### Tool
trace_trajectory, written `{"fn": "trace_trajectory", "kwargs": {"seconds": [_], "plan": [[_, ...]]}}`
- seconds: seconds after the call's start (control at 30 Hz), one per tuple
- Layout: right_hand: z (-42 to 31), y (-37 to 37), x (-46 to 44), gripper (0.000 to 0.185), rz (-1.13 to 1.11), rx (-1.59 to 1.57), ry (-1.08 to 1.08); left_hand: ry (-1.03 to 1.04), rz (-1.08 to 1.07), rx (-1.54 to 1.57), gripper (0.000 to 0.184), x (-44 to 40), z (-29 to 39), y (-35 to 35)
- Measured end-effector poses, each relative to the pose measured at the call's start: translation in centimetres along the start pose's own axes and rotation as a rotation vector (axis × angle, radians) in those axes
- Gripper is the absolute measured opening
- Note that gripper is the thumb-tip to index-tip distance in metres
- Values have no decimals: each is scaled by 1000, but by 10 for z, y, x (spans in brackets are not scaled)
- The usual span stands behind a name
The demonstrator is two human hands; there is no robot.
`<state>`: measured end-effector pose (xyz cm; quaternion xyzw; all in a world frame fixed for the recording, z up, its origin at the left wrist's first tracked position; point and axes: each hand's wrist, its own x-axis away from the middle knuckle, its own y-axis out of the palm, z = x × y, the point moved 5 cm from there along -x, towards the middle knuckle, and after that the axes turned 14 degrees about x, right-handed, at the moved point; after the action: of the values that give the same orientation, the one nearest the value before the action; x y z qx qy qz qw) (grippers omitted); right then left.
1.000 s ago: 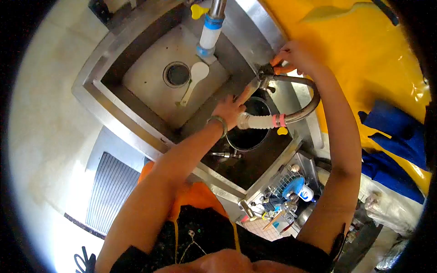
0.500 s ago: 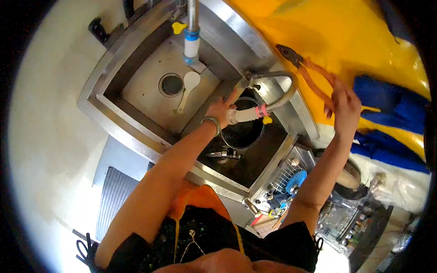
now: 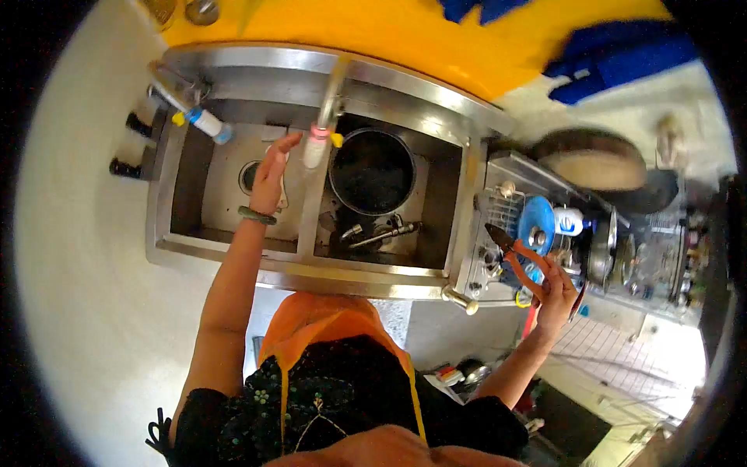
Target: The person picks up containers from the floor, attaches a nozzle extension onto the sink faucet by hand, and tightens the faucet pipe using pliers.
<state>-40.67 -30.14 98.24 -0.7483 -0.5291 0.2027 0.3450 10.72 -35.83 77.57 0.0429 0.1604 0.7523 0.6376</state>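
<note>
My left hand is stretched out over the left sink bowl, holding nothing, its fingertips just left of a faucet spout with a pink band and yellow tab. Behind that hand, a white paddle is mostly hidden beside the drain. My right hand grips a pair of pliers with orange handles, jaws pointing up and left, near the dish rack. A dark pot sits in the right bowl, with a loose metal faucet lying in front of it.
A second faucet with a blue-and-white end reaches over the left bowl. Blue cloth lies on the yellow surface behind the sink. Right of the sink are a blue lid, a wire rack and a large pan.
My view has turned. My left hand has come away from the banded spout, toward the left bowl. My right hand has carried the pliers from above the yellow surface to beside the rack.
</note>
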Motion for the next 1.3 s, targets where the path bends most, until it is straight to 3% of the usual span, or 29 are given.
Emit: {"fn": "trace_trajectory", "kwargs": {"seconds": [0.07, 0.1, 0.2, 0.33, 0.53, 0.6, 0.63, 0.7, 0.77, 0.87, 0.93, 1.1, 1.13, 1.23, 1.3], "plan": [[22, -14, 11, 32, 49, -35, 28, 178, -136, -8, 42, -15, 18, 24], [31, -19, 16, 32, 75, -43, 41, 256, -97, -73, 42, -24, 33, 45], [58, -26, 25, 33, 110, -117, 75, -102, 24, -33, 40, -30, 36, 64], [102, -27, 32, 33, 126, -171, 134, -222, 74, 89, 39, -38, 19, 86], [147, -28, 36, 34, 177, -164, 274, -150, 180, 79, 36, -50, 1, 95], [160, -25, 38, 33, 148, -286, 233, -9, 161, -104, 37, -45, -1, 91], [168, -23, 38, 31, 154, -316, 266, -126, 240, 91, 38, -40, 1, 94], [181, -16, 38, 32, 130, -365, 313, -106, 215, 107, 39, -35, 6, 99], [206, -5, 39, 33, 166, -472, 380, -87, 135, 65, 40, -30, 8, 87], [245, 16, 38, 35, 259, -745, 489, -42, 136, -241, 40, -18, -3, 43], [263, 30, 35, 36, 331, -970, 542, 20, 190, -446, 35, 4, 14, 51], [264, 38, 3, 27, 284, -1010, 448, -178, 241, -430, 31, 67, -23, 4], [286, 41, -4, 26, 287, -1142, 478, -180, 238, -404, 30, 81, -38, -11], [284, 31, 3, 24, 469, -1187, 416, -196, 216, -485, 30, 114, -48, -28], [323, 29, 12, 23, 502, -1228, 465, -213, 279, -406, 30, 131, -62, -41]]}}
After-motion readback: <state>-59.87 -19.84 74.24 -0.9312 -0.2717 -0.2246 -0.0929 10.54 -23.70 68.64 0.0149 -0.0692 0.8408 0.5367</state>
